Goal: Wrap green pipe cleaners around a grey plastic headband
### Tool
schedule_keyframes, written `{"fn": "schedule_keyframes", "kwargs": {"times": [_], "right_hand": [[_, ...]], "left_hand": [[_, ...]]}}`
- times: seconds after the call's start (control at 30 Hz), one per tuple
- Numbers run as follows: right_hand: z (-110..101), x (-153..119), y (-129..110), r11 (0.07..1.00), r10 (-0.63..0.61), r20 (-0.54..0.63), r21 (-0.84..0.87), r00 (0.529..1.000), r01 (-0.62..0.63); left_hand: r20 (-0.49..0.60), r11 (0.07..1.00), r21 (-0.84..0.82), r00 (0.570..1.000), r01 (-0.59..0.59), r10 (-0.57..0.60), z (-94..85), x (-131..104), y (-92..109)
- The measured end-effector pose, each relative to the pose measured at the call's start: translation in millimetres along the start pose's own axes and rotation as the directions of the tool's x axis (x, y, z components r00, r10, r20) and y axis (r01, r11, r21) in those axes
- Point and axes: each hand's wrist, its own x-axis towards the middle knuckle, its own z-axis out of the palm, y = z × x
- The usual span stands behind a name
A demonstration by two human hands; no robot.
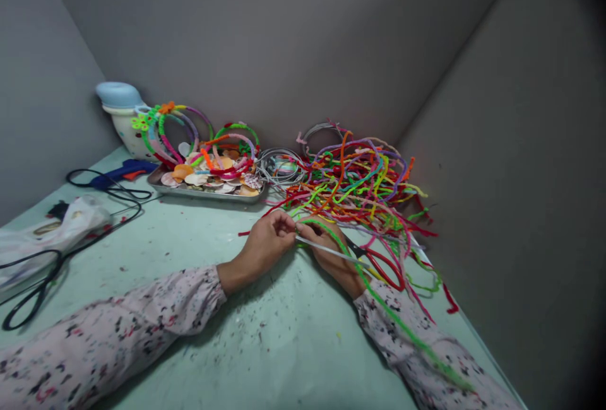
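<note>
My left hand (265,243) is closed in a pinch at the end of a green pipe cleaner (395,316). Fingertips hide that end. From there the pipe cleaner arches over my right hand (331,257) and trails down along the right sleeve. A thin pale strip (329,248) runs from between the fingertips of both hands toward the lower right, and my right hand is closed around it near its left end. Just beyond my right hand lie scissors with red handles (386,269), their blades partly hidden.
A tangled heap of coloured pipe cleaners (360,176) lies behind my right hand, beside coiled grey wire (283,167). A metal tray (208,194) holds shells and wrapped hoops. Left are a white bottle (127,129), blue glue gun (116,173), black cord (111,228) and plastic bag (71,227).
</note>
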Motion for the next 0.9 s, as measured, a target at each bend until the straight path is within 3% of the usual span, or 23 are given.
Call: {"fn": "schedule_keyframes", "kwargs": {"times": [0.17,0.27,0.43,0.9], "right_hand": [[-2.5,-0.7,-3.9,0.995,0.102,0.017,-0.007,0.995,-0.102],[-3.9,0.0,-5.4,0.993,0.118,0.004,-0.004,0.993,-0.118],[-4.6,0.4,-6.7,0.994,0.107,-0.006,-0.001,0.994,-0.107],[-1.0,1.3,-2.7,0.977,0.196,0.009,0.084,0.981,-0.196]], "left_hand": [[0.019,0.995,-0.072,0.998,0.063,-0.062,0.0,1.1,-0.1],[0.041,0.996,-0.003,0.995,0.093,-0.093,-1.5,1.8,-3.2],[0.086,0.979,0.201,0.996,-0.027,0.01,-4.0,0.2,-5.4],[0.067,0.978,0.194,0.996,-0.074,0.062,-0.4,-3.7,-8.1]]}}
